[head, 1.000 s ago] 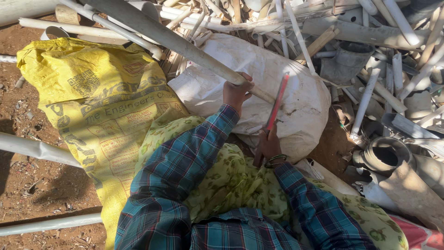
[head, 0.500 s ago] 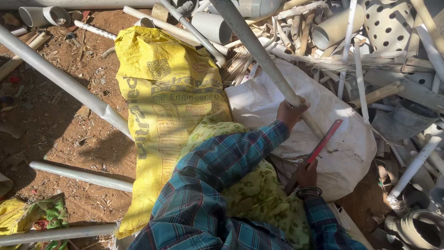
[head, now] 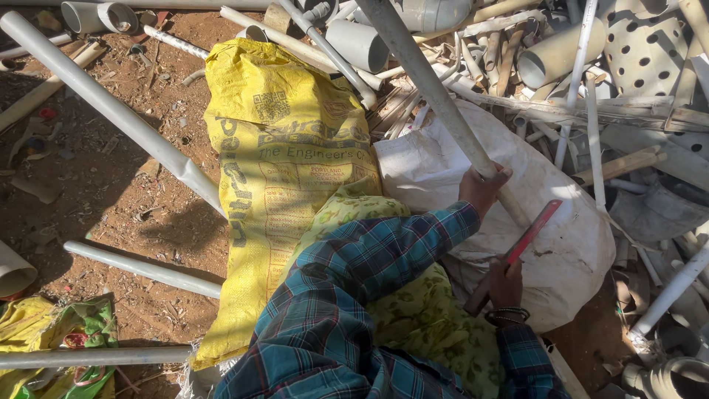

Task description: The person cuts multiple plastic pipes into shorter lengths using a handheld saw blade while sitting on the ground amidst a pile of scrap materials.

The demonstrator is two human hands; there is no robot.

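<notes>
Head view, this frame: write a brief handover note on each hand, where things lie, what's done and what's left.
Left hand: gripping the long grey pipe, which lies slanted over the white sack.
Right hand: holding the red-edged blade, tip close to the pipe just below the left hand.
Yellow sack lies beside, on the dirt.
Done: no cut visible in the pipe.
Left: seemingly the whole cut.

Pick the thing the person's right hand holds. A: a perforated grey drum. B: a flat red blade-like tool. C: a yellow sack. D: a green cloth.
B: the right hand grips a flat red tool over the white sack, while the left hand holds the long grey pipe.
</notes>
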